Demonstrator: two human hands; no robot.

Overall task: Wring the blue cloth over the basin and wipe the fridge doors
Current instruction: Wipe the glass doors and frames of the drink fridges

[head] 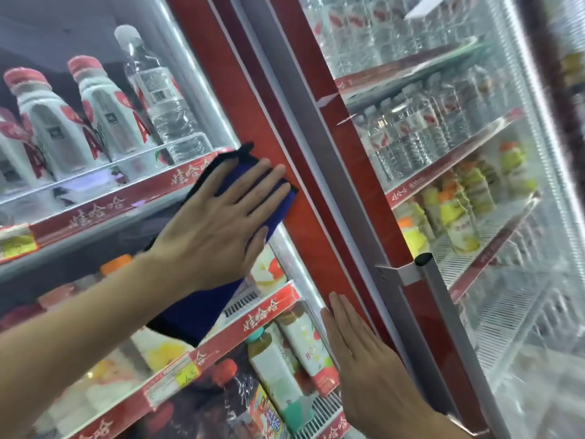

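Newbie: Progress check, folks. How far along is this fridge wipe-down, going by what's visible?

Regular: Somewhere in the wiping part, I'd say. The blue cloth point(202, 312) is flat on the left door point(202, 99), right where the glass meets the red frame point(247, 99), and part of it hangs below the wrist. The left hand point(215, 223) presses it there with fingers straight and spread, not gripping. The right hand point(364, 353) is lower down, well apart from the other, palm flat on the same red frame, fingers together, holding nothing. Looks like it's steadying the door.

Newbie: So the wringing is over?

Regular: Probably, since the cloth is on the door, but no basin is in shot and I can't tell how wet the cloth is. No streaks I can pick out on the glass either, so no idea how much of this door is covered.

Newbie: And what's left?

Regular: My guess is the rest of this door, then the right door point(459, 217), which no hand or cloth is touching. Its glass, red edge and grey handle strip point(335, 185) would all need a pass. The bottles point(104, 112) behind the glass aren't part of the job.
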